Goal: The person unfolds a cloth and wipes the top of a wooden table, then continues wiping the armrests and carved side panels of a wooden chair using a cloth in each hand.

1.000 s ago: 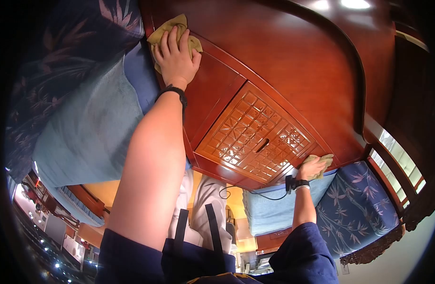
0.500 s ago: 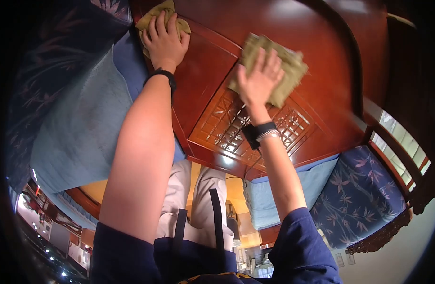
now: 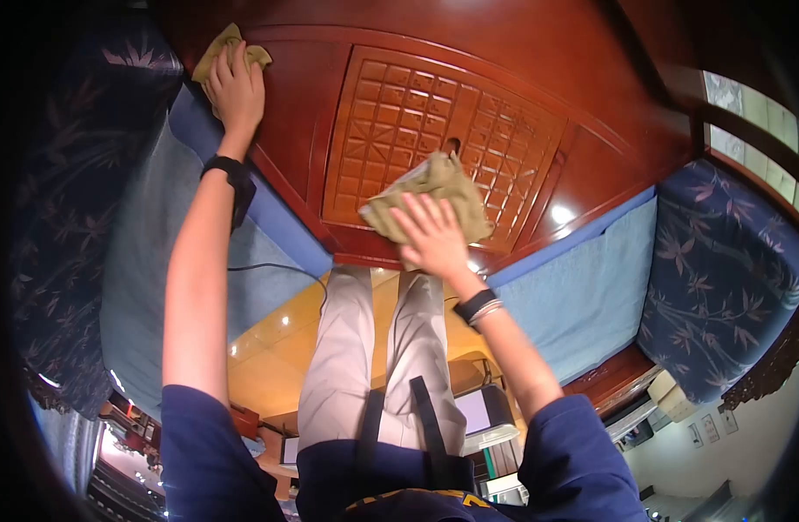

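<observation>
A reddish-brown wooden table [image 3: 299,113] has a carved lattice panel [image 3: 391,113] in its top. At the table's far left edge, my left hand [image 3: 236,91] rests on a crumpled olive cloth [image 3: 258,56], its fingers slightly apart. My right hand [image 3: 434,235] lies with spread fingers on a second olive cloth [image 3: 451,187], which covers the near middle part of the lattice. A small dark opening [image 3: 452,145] shows just beyond this cloth. Whether the fingers of my left hand grip the cloth is hard to see.
Light blue seat covers [image 3: 582,283] lie right of the table, and more seating [image 3: 147,226] is at the left. A patterned dark blue cushion [image 3: 721,278] stands at the right. A thin black cable [image 3: 277,265] runs near my legs.
My right hand and its cloth have moved nearer to me across the lattice, exposing its far part. The view has shifted, and my left hand stays on its cloth at the left edge.
</observation>
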A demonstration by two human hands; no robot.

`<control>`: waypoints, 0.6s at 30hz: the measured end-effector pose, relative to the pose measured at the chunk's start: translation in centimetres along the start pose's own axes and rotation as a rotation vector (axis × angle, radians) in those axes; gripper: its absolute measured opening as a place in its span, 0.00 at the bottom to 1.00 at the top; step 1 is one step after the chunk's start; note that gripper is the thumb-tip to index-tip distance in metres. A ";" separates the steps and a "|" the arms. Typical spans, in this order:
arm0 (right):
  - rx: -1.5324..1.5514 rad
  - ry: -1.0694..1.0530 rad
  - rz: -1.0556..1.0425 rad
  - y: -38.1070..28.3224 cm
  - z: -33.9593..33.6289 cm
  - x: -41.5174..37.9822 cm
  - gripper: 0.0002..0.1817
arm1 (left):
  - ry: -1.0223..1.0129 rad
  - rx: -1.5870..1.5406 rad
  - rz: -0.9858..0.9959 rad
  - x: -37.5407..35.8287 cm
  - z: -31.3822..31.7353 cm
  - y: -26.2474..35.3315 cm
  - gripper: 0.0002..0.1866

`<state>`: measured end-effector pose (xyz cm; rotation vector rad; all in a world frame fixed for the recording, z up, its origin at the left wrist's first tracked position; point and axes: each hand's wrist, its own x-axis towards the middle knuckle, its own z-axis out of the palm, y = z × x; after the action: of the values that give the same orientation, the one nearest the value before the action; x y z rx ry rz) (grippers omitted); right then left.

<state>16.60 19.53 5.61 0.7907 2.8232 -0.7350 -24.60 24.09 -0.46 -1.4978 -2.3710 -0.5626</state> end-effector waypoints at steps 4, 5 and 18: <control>-0.074 -0.014 0.007 8.2 -3.8 -4.3 0.38 | -0.077 0.092 -0.114 -4.2 -2.5 6.5 0.25; -0.103 0.016 0.055 10.1 -4.9 -4.9 0.37 | -0.110 0.101 -0.145 -5.2 -3.0 8.5 0.26; 0.018 0.438 0.753 6.6 -2.7 -3.2 0.33 | -0.853 -0.397 0.481 -20.2 -12.6 28.1 0.30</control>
<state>22.82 24.33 5.99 2.0513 2.4810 -0.4924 9.79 12.99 6.85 -2.8334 -2.3296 -0.3082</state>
